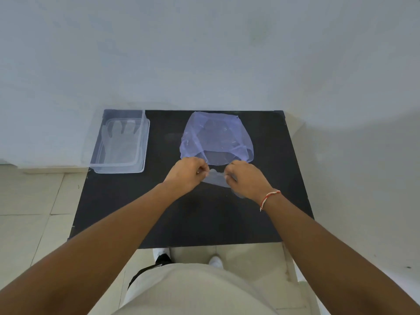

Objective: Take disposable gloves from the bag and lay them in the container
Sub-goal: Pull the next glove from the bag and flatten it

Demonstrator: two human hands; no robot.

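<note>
A pale blue-violet plastic bag (216,135) lies flat at the back middle of the black table (186,214), its mouth toward me. Just in front of it a thin clear disposable glove (217,177) is stretched between my hands. My left hand (186,172) pinches its left edge and my right hand (246,179) pinches its right edge, both with fingers curled closed. A clear rectangular container (138,165) stands at the table's back left corner with a clear glove (120,142) lying flat inside, fingers pointing away from me.
The table stands against a white wall (204,53). Pale floor tiles (31,201) show to the left and right. My shoes (214,261) are visible below the table's front edge. A red-and-white thread band (269,198) circles my right wrist.
</note>
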